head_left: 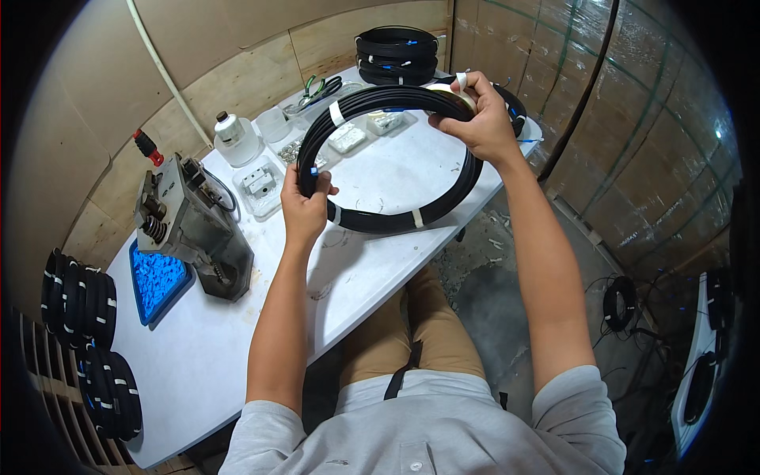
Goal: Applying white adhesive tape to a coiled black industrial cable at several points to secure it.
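A coil of black cable (447, 207), bound with short white tape bands, is held up tilted over the white table (348, 281). My left hand (305, 204) is closed around the coil's left side, near a small blue connector (314, 171). At the upper right of the coil, my right hand (484, 119) grips it, with the thumb on the inner side. A roll of whitish tape (455, 96) sits at that same hand, and a loose white end stands up by the fingers. How the fingers hold the roll is partly hidden.
Black coils (396, 57) are stacked at the table's far end. A metal press (202, 229) stands at left beside a blue tray (158, 289) of small blue parts. Clear trays (260, 186) and a bottle (229, 131) line the back. More coils (79, 305) lie at far left.
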Action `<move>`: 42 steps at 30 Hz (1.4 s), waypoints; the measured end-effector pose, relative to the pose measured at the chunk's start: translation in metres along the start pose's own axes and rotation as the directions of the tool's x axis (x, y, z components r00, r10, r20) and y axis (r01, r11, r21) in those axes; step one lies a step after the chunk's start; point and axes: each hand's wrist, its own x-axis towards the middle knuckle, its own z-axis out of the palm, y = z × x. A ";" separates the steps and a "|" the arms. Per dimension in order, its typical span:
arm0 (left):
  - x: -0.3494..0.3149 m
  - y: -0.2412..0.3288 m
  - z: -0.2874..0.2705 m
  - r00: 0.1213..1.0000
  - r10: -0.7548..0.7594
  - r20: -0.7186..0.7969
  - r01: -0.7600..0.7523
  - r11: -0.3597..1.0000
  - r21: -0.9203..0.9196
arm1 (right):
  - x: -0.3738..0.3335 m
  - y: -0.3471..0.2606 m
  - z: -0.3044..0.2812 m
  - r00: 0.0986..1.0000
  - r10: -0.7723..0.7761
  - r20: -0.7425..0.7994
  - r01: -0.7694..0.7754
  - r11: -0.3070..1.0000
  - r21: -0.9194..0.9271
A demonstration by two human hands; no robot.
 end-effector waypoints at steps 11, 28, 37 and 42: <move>0.021 0.010 -0.024 0.991 0.040 0.126 -0.058 0.989 0.140 | 0.021 0.028 0.002 0.957 0.275 -0.087 -0.229 0.908 0.351; 0.017 -0.019 -0.043 0.988 -0.151 -0.013 0.149 0.983 -0.109 | 0.145 0.157 0.064 0.880 -0.008 0.474 0.342 0.703 -0.623; 0.021 -0.016 -0.040 0.983 -0.184 -0.008 0.182 0.976 -0.119 | 0.129 0.150 0.050 0.913 0.148 0.381 0.080 0.849 -0.522; 0.033 0.014 -0.042 0.984 -0.176 -0.004 0.176 0.982 0.071 | 0.092 0.043 0.007 0.867 0.182 0.464 -0.344 0.891 0.295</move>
